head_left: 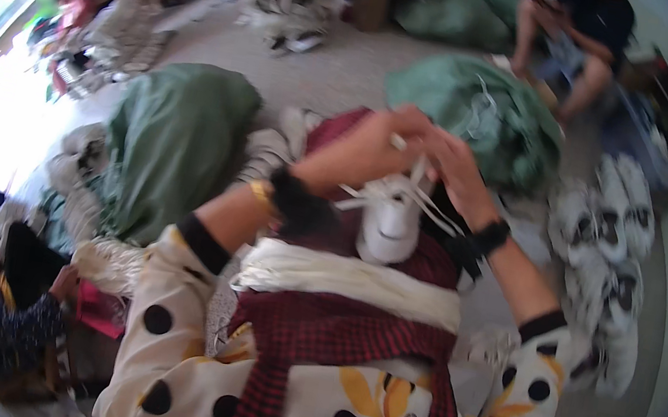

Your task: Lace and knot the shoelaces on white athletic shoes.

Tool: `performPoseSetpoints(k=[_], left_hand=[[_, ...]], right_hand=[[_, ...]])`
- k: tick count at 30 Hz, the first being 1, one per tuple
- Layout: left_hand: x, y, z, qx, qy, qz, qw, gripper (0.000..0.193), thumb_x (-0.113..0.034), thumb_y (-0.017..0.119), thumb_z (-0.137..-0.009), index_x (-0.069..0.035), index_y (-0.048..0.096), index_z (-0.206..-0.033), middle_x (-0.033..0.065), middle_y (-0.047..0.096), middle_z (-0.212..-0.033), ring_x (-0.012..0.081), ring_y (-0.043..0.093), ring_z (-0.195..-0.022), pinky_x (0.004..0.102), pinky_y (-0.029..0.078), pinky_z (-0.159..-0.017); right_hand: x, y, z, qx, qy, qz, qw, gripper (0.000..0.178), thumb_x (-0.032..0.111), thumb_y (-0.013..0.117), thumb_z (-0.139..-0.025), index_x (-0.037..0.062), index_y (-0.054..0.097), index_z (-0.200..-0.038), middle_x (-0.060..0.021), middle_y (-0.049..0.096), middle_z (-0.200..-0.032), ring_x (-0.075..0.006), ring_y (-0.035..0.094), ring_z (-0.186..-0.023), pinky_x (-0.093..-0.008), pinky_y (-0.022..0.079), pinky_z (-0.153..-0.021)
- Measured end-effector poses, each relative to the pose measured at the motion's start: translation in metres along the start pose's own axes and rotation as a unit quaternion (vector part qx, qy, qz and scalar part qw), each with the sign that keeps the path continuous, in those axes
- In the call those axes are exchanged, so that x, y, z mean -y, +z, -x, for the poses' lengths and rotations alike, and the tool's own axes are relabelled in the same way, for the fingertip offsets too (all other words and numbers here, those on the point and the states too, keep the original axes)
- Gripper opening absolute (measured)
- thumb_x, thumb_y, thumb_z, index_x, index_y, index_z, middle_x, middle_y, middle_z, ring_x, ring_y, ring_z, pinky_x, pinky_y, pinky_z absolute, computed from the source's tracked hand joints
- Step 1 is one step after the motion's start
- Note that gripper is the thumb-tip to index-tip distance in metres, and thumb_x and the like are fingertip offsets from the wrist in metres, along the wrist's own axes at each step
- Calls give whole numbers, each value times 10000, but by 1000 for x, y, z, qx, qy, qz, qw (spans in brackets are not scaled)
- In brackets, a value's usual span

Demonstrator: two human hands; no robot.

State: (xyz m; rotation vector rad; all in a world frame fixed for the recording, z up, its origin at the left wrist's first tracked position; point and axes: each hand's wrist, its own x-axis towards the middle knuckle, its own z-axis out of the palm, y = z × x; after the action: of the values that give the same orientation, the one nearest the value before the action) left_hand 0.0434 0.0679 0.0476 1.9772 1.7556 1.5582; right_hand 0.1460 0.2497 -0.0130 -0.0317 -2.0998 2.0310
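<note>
Your spotted shirt (293, 400) lies nearest; your hands (456, 173) meet, seemingly pinching a lace (418, 170) over a white shoe (390, 228), its lacing apparently begun but unfinished.

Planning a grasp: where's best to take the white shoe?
Probably the rounded near end of the shoe, pinched across its sides from the camera's side: that end faces the camera uncovered, while left hand and right hand crowd the laces beyond.
</note>
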Motion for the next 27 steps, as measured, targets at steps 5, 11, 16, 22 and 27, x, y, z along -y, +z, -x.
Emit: performPoseSetpoints(k=[5, 11, 16, 22, 27], left_hand=[[-7, -3, 12, 16, -270, 200, 942, 221, -204, 469, -1022, -29, 570, -1113, 26, 607, -714, 93, 568, -581, 228, 478, -548], [8, 11, 27, 25, -297, 279, 913, 411, -4, 585, -824, 80, 521, -1222, 144, 677, -805, 182, 697, -734, 297, 571, -628], [20, 41, 28, -10, -240, 229, 943, 217, -177, 594, -942, 15, 656, -862, 61, 644, -661, 120, 635, -550, 280, 529, -497], [3, 32, 38, -104, -173, 122, 972, 252, -185, 618, -914, 26, 669, -786, 35, 620, -629, 73, 606, -560, 252, 520, -514], [16, 35, 37, -125, -123, 116, 978, 173, -126, 704, -824, 42, 663, -811, 71, 605, -643, 73, 599, -592, 299, 493, -529]], right_hand=[[19, 6, 0, 0, -3, 12, 1000, 303, 382, 534, -980, 119, 647, -1079, 53, 621, -1024, -16, 528, -913, -196, 426, -669], [35, 20, 10, -1, -66, 95, 993, 399, 289, 461, -1023, -2, 594, -1261, -45, 610, -1253, -129, 530, -1174, -273, 401, -1011], [29, 20, 18, -32, -105, 115, 987, 301, 223, 467, -1017, -11, 618, -1133, -65, 627, -1144, -147, 588, -1018, -289, 446, -943], [24, 24, 13, -22, -71, -3, 997, 189, 23, 532, -850, 52, 540, -1036, -31, 575, -1112, -102, 544, -938, -210, 458, -688], [20, 11, 22, -122, -143, 190, 964, 72, -33, 487, -848, 21, 534, -853, -100, 633, -1094, -119, 559, -854, -229, 462, -639]])
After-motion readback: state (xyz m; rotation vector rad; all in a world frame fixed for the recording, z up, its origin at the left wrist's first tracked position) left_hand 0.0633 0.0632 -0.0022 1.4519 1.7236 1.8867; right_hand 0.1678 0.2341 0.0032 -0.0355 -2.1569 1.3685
